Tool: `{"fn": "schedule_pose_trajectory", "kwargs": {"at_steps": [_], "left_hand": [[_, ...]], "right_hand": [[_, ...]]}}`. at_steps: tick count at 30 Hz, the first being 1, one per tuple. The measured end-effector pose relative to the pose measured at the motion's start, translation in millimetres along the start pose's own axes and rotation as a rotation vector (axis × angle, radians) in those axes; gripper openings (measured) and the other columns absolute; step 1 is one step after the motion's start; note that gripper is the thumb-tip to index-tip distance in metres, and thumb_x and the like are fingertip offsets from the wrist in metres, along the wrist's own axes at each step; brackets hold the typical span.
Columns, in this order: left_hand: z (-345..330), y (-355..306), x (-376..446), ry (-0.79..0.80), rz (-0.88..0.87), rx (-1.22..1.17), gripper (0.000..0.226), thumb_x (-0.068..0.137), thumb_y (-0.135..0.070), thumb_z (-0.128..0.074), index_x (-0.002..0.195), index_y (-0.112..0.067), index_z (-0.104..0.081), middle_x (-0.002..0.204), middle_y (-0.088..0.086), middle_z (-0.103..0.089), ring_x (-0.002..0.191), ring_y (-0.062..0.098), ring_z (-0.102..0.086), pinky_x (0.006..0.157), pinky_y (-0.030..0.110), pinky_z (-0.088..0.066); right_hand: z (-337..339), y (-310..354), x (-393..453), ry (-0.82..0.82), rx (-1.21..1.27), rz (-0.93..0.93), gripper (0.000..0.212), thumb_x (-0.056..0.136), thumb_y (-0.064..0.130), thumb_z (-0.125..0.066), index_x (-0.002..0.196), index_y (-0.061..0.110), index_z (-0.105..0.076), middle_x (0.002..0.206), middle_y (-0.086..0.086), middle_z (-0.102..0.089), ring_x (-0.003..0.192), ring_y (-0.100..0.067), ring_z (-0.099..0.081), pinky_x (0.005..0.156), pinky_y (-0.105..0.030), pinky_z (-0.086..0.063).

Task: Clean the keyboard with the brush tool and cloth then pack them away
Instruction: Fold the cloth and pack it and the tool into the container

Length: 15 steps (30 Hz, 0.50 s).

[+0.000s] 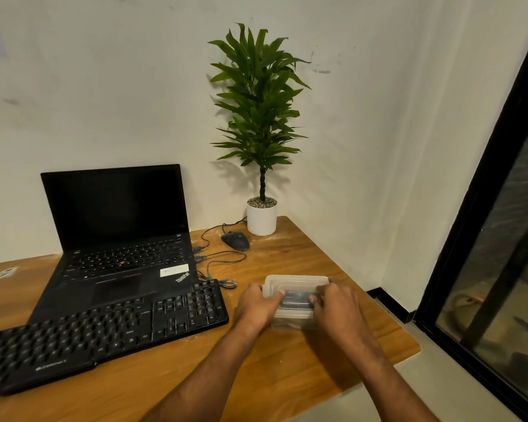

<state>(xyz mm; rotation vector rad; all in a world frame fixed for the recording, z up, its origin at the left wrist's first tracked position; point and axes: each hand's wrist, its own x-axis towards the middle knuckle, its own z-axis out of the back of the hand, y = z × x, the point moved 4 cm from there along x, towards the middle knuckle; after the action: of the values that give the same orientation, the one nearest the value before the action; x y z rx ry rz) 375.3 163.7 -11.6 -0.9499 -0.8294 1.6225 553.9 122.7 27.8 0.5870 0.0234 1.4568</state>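
Hands (299, 303) gripping translucent rectangular plastic container (296, 283), wooden desk (287, 360)

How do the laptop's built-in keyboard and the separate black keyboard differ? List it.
The laptop's built-in keyboard lies farther back, beneath the upright dark screen; the separate black keyboard lies nearer the person, overlapping the laptop's front edge. The separate keyboard is wider and has a number pad at its right end; the laptop's shows none. The laptop's has a red dot among its keys; the separate one shows none. Both are black, sit on the wooden table, and neither hand touches them.
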Motion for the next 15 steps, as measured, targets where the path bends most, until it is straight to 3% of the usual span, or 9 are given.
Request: {"fn": "schedule_pose_trajectory", "kwargs": {"at_steps": [5,8,11,15], "left_hand": [[5.0,2.6,4.5,0.099,0.19,-0.306,0.039,0.08,-0.024,-0.091,0.107,-0.005,-0.07,0.094,0.013,-0.077,0.08,0.029,-0.077,0.066,0.042,-0.066],[7.0,5.3,3.8,0.012,0.2,-0.381,0.039,0.07,-0.017,-0.098,0.095,-0.004,-0.071,0.089,0.015,-0.077,0.081,0.033,-0.077,0.071,0.049,-0.066],[2.6,6.5,0.4,-0.064,0.176,-0.412,0.028,0.072,-0.014,-0.096,0.083,-0.012,-0.071,0.083,0.01,-0.077,0.079,0.032,-0.077,0.073,0.051,-0.066],[-8.4,4.6,-7.8,-0.145,0.113,-0.307,0.019,0.086,-0.028,-0.086,0.1,-0.02,-0.076,0.091,0.001,-0.077,0.083,0.024,-0.075,0.073,0.045,-0.066]], "right_hand": [[-1.4,1.5,-1.4,-0.008,0.02,-0.003,0.027,0.095,0.031,-0.066,0.111,0.012,-0.075,0.132,-0.004,-0.06,0.117,-0.016,-0.056,0.094,-0.028,-0.056],[-0.1,2.2,-3.5,-0.011,0.017,-0.009,0.027,0.097,0.032,-0.063,0.114,0.013,-0.074,0.137,-0.004,-0.058,0.122,-0.017,-0.052,0.099,-0.028,-0.05],[0.6,2.4,-3.2,-0.02,0.023,-0.009,0.028,0.097,0.032,-0.063,0.114,0.012,-0.074,0.137,-0.004,-0.057,0.121,-0.016,-0.053,0.098,-0.026,-0.049],[-2.3,2.8,-4.5,-0.023,0.045,-0.026,0.028,0.097,0.031,-0.064,0.115,0.012,-0.073,0.135,-0.003,-0.057,0.12,-0.015,-0.053,0.096,-0.025,-0.051]]}}
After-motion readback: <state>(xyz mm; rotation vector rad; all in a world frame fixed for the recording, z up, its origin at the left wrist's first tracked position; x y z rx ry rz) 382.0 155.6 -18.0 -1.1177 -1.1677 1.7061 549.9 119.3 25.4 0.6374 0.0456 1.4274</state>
